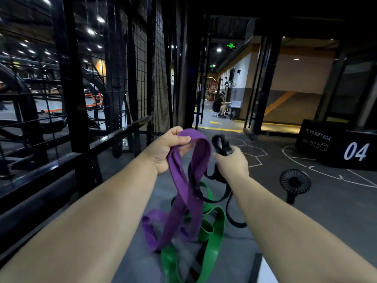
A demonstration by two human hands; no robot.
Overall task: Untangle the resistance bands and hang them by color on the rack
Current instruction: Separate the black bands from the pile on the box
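Right of purple band (pixel 182 181), box (pixel 326 152) reads "PLYO SOFT BOX", "04".

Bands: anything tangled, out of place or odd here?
Yes. The purple band in the left hand, the black band in the right hand and the green band below are tangled together, trailing to the floor. A small fan stands on the floor, right.

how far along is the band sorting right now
Early. Done: nothing visibly; no band hangs on the black mesh rack at left. In hand: the left hand grips the purple band and the right hand grips the black band, lifted apart but crossing lower down. Left: the green band lies looped beneath them; all three need freeing and hanging.
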